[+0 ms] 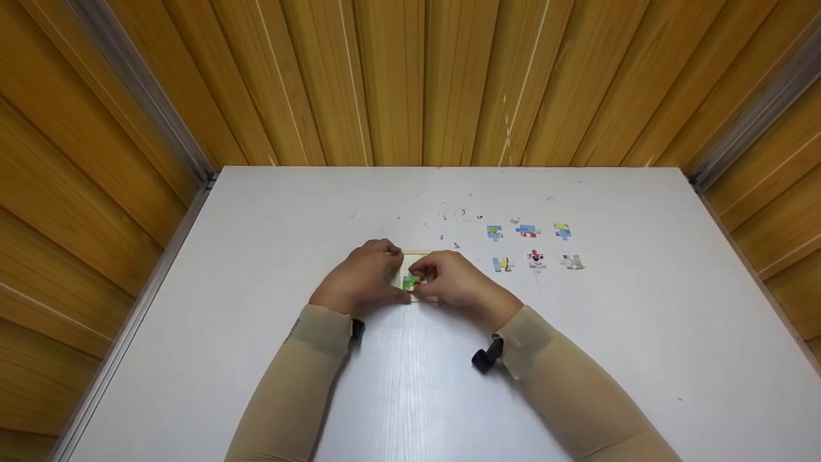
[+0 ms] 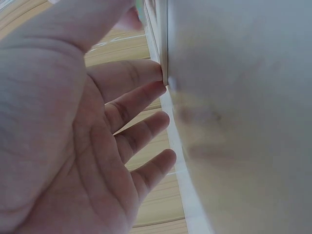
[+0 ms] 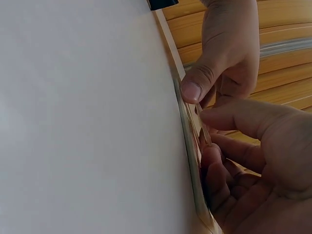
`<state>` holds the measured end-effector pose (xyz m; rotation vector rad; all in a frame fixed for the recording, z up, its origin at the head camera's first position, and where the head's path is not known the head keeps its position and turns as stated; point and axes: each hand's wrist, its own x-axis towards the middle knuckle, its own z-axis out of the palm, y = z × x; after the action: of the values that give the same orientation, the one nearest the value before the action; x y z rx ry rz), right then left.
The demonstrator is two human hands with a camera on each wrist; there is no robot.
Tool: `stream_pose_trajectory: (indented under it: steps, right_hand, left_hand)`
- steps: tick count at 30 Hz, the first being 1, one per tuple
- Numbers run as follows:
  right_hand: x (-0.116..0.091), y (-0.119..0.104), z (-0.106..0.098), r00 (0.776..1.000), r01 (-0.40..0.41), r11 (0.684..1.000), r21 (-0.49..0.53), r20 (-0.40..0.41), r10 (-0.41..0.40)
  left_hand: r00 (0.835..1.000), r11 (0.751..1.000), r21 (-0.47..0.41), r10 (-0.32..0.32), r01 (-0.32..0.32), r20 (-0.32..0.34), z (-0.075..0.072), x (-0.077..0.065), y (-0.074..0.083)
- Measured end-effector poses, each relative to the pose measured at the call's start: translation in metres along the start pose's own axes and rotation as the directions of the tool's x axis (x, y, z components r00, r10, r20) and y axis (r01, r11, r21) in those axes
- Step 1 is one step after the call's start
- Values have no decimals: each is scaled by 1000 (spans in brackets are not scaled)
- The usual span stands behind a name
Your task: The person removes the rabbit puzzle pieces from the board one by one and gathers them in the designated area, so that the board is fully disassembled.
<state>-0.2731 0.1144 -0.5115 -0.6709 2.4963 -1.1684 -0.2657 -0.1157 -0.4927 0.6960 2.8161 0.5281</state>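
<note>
Wood-grained panels (image 1: 391,83) rise around a white worktop (image 1: 173,321) from 9 through 12 to 3 o'clock. Near its middle, both hands meet at a small wooden tray (image 1: 420,251). The right hand (image 1: 458,282), at the tray's 3 o'clock, pinches a thin jigsaw piece (image 1: 410,281) over it, green on its visible face; thumb and fingertips take it by the edges, probably for finer control. The left hand (image 1: 365,276), at 9 o'clock, is spread with fairly straight fingers, index fingertip against the 11 o'clock corner and thumb by the 7 o'clock one, apparently to stop the tray sliding.

The tray is shallow and rimmed; pale floor shows towards 12 o'clock, but the hands hide much of the rest, so its full contents cannot be told. Between 2 and 3 o'clock, six loose pieces (image 1: 536,259) lie apart in two rows of three, printed sides up, likely spaced for easy telling apart. Dark specks (image 1: 463,212) dot the worktop towards 1 o'clock.
</note>
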Motion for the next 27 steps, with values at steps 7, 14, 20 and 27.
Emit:
stream_pose_trajectory:
  steps: [7, 14, 20, 27]
  right_hand:
    - [-6, -1, -8, 1000, -19, 1000, 11, 21, 19]
    - [-20, 3, -27, 1000, -7, 1000, -13, 16, 7]
    - [-33, 14, -49, 998, 50, 997, -53, -23, -51]
    - [-55, 27, -76, 998, 53, 996, -67, -25, -55]
  left_hand:
    - [1000, 1000, 12, -1, 1, 11, 1, 2, 0]
    - [1000, 1000, 23, 2, -2, 7, -1, 2, -3]
    - [1000, 1000, 27, 1, -1, -5, 1, 4, -6]
    - [1000, 1000, 11, -8, 8, -5, 1, 5, -6]
